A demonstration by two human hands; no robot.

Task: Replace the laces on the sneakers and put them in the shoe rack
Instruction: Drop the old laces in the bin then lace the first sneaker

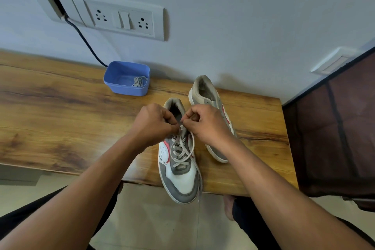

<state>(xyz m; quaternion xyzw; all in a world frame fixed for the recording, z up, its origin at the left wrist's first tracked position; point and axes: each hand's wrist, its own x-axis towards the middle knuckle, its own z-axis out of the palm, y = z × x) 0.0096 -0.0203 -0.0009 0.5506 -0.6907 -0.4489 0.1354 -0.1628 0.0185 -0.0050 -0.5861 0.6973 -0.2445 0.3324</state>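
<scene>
A grey and white sneaker [179, 176] with red trim lies on the wooden table [60, 115], its toe over the front edge. A pale lace [182, 153] runs crisscross through its eyelets, and one loose end trails past the toe. My left hand [152, 125] and my right hand [207, 123] meet above the top eyelets, both pinching the lace. A second matching sneaker [207, 97] lies just behind my right hand, with no lace visible in it.
A blue plastic tub [126, 81] with a coiled lace [140, 81] inside stands near the wall. A wall socket panel [121, 19] with a dark cable [85, 40] is above it. A dark brown cloth-fronted unit [334, 138] stands right of the table.
</scene>
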